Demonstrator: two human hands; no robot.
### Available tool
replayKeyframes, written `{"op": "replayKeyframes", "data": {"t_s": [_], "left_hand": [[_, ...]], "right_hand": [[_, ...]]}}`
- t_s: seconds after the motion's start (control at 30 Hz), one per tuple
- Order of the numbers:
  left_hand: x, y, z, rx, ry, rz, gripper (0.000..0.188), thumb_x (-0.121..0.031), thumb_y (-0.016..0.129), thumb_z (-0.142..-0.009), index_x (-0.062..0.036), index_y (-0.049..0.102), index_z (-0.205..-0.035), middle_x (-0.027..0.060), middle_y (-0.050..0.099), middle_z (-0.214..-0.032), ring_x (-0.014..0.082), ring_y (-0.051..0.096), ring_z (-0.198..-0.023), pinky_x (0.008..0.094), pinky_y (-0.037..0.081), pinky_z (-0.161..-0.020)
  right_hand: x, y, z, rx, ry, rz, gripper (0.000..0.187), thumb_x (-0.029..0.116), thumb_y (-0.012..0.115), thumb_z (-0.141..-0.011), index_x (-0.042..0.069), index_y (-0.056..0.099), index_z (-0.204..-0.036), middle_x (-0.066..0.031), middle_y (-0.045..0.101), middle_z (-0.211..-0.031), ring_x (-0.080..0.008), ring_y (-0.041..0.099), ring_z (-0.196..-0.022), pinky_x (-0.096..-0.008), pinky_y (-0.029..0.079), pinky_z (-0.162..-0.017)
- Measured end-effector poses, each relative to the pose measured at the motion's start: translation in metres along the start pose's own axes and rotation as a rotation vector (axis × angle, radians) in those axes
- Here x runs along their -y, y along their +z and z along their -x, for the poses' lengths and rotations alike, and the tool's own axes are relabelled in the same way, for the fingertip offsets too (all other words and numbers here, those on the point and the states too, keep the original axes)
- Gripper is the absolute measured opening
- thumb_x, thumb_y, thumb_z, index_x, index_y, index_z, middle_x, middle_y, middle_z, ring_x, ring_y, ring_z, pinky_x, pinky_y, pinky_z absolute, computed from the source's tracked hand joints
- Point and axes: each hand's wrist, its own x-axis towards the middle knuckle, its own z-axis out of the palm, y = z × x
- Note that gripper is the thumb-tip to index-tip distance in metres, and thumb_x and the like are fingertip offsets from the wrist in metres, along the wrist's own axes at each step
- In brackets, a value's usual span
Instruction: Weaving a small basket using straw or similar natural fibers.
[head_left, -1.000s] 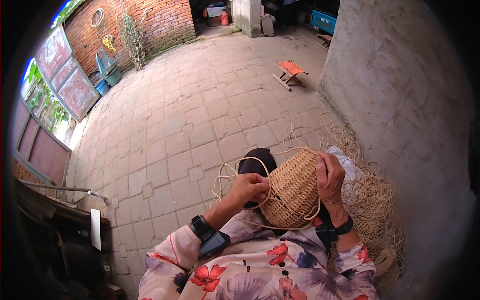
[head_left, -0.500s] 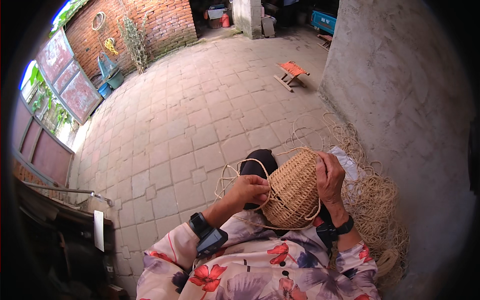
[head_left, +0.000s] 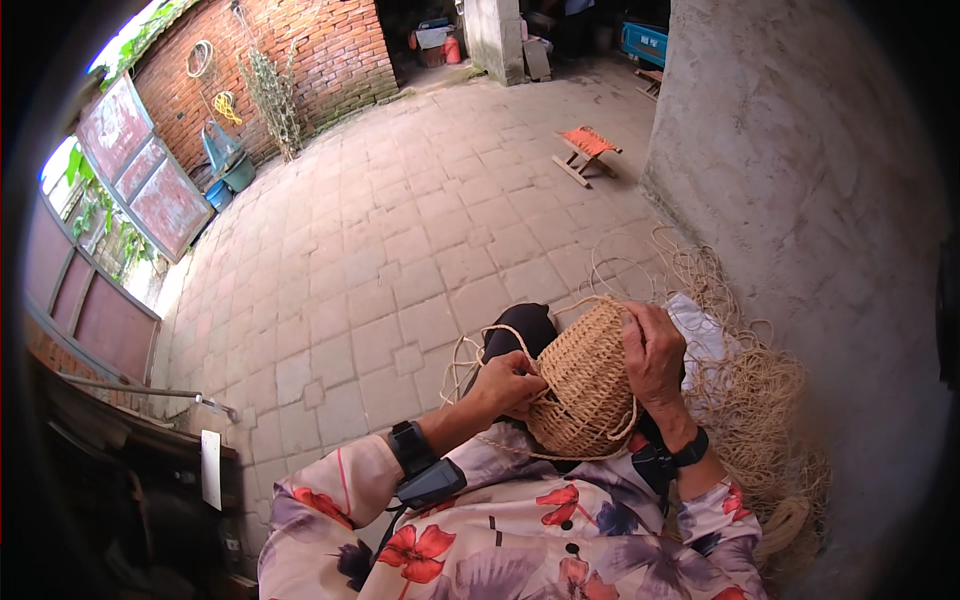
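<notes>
Weaving is under way on a half-made straw basket [head_left: 588, 385], which sits in the person's lap, mouth turned toward the left hand [head_left: 508, 384]. That hand is closed in a pinch on a loose straw strand [head_left: 470, 352] at the basket's rim; from my remote seat I cannot quite see which fingers grip it. The right hand [head_left: 655, 352] lies curled over the basket's far wall, fingers half bent, steadying it. As I judge it, the strand could kink or snap if pulled hard against the rim, and the looping tails could snag in the straw heap [head_left: 760, 400] just beside the right arm. Beneath lies a courtyard of square paving tiles [head_left: 400, 250], a plastered wall [head_left: 800, 160] at right, a brick wall [head_left: 320, 50] beyond, and a small folding stool [head_left: 588, 150] well apart.
</notes>
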Motion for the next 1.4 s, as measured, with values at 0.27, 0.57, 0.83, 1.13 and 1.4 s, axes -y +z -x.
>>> {"op": "replayKeyframes", "data": {"t_s": [0.27,0.57,0.83,1.13,1.4], "left_hand": [[0.022,0.022,-0.015,-0.406,0.344,-0.539,0.035,-0.027,0.055,-0.079,-0.0087,0.071,-0.105,0.0204,0.070,-0.087,0.0371,0.068,-0.078,0.0439,0.053,-0.076],[0.003,-0.004,0.003,0.136,0.300,-0.292,0.017,-0.016,0.059,-0.086,-0.0004,0.067,-0.090,0.0006,0.061,-0.075,0.0067,0.056,-0.063,0.0233,0.046,-0.053],[0.019,0.022,-0.002,0.127,0.301,-0.243,0.015,-0.014,0.065,-0.088,0.0018,0.065,-0.089,0.0038,0.064,-0.068,0.0095,0.062,-0.060,0.0256,0.051,-0.053],[0.038,0.025,0.013,0.122,0.188,0.412,0.012,-0.014,0.068,-0.088,-0.0025,0.065,-0.091,0.0003,0.059,-0.067,0.0079,0.057,-0.056,0.0230,0.049,-0.048],[0.039,-0.040,0.005,-0.244,0.388,0.398,0.015,-0.018,0.064,-0.094,-0.0050,0.067,-0.100,-0.0008,0.063,-0.078,0.0075,0.057,-0.062,0.0212,0.049,-0.057]], "right_hand": [[0.002,0.000,-0.002,-0.029,-0.039,0.021,0.017,0.011,0.058,-0.087,0.001,0.065,-0.099,-0.0142,0.064,-0.085,-0.0339,0.061,-0.079,-0.0415,0.049,-0.072],[-0.006,-0.006,0.005,-0.072,-0.021,-0.171,0.013,0.008,0.057,-0.087,0.000,0.064,-0.093,-0.0146,0.063,-0.082,-0.0324,0.061,-0.076,-0.0382,0.048,-0.070],[-0.024,-0.005,-0.014,0.098,0.304,-0.061,0.016,0.016,0.059,-0.087,0.001,0.060,-0.082,-0.0135,0.060,-0.071,-0.0297,0.060,-0.065,-0.0394,0.047,-0.061],[-0.008,0.013,-0.017,0.063,-0.009,0.122,0.013,0.016,0.062,-0.085,0.005,0.061,-0.078,-0.0119,0.061,-0.073,-0.0319,0.061,-0.071,-0.0418,0.049,-0.064],[-0.011,0.007,-0.014,0.054,0.001,0.095,0.013,0.014,0.062,-0.085,0.004,0.059,-0.078,-0.0131,0.060,-0.074,-0.0335,0.060,-0.072,-0.0424,0.048,-0.064]]}}
